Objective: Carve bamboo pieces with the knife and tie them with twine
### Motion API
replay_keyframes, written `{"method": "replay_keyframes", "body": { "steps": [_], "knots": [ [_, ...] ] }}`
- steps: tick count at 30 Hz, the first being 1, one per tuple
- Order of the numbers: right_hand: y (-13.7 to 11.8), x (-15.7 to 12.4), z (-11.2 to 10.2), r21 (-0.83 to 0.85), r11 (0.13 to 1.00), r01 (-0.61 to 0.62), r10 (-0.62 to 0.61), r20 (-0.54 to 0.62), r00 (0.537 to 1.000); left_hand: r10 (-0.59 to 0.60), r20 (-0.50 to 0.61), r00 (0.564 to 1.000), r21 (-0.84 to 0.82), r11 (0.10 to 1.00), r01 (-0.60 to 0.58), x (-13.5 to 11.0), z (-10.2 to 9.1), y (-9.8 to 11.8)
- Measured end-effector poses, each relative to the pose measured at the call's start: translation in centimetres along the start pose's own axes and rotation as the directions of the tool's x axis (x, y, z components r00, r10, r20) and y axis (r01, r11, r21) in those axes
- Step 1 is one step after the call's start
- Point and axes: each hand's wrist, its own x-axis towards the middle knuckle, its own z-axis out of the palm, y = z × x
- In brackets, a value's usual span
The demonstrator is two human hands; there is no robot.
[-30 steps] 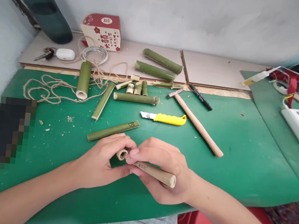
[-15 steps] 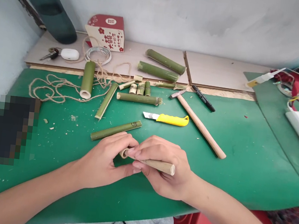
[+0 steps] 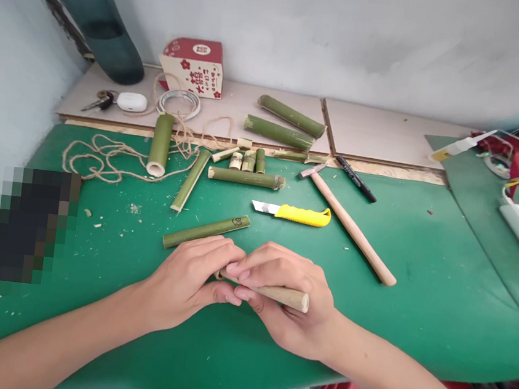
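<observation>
My right hand (image 3: 284,290) pinches a pale wooden stick (image 3: 288,298) that lies slantwise under its fingers. My left hand (image 3: 198,275) is closed around a small hollow bamboo piece (image 3: 218,274), mostly hidden by the fingers. The stick's left end meets this piece; whether it sits inside cannot be made out. Just beyond my hands is a split bamboo length (image 3: 204,232) with a dark mark near its right end. Farther back lie a yellow utility knife (image 3: 301,214) with its blade out and a hammer (image 3: 353,229) with a wooden handle.
Several cut bamboo pieces (image 3: 246,178), a bamboo tube (image 3: 159,147) and loose twine (image 3: 100,159) spread across the back of the green table (image 3: 412,334). A black marker (image 3: 356,179) is beside the hammer. On the rear ledge stand a bottle (image 3: 105,30) and a red-and-cream box (image 3: 198,70).
The view has tilted slightly, so everything appears a little lower and to the right. My fingers have drawn closer together, and less of the hollow bamboo piece shows.
</observation>
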Motion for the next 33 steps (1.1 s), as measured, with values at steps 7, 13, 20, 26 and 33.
{"method": "replay_keyframes", "body": {
  "steps": [7, 13, 20, 26, 33],
  "knots": [
    [0.1, 0.2, -0.3, 0.036, 0.997, -0.070, 0.071, -0.033, 0.997, 0.069, -0.035, 0.997, 0.054, 0.996, -0.067, -0.1, -0.2, -0.3],
    [0.3, 0.5, -0.4, 0.058, 0.993, -0.104, 0.105, -0.008, 0.994, 0.109, -0.031, 0.994, 0.203, 0.974, -0.101, 0.0, -0.4, -0.5],
    [0.7, 1.0, -0.9, 0.150, 0.970, -0.191, 0.174, 0.123, 0.977, 0.150, -0.043, 0.988, 0.254, 0.958, -0.134, -0.2, -0.4, -0.4],
    [3.2, 2.3, -7.4, -0.103, 0.961, -0.258, 0.255, -0.047, 0.966, -0.189, -0.127, 0.974, -0.173, 0.971, 0.166, -0.1, -0.9, 0.0],
    [8.4, 2.1, -14.8, -0.721, 0.279, -0.634, 0.512, -0.447, 0.734, -0.432, -0.193, 0.881, -0.626, 0.745, 0.228, 0.5, -1.7, 0.3]
  ]
}}
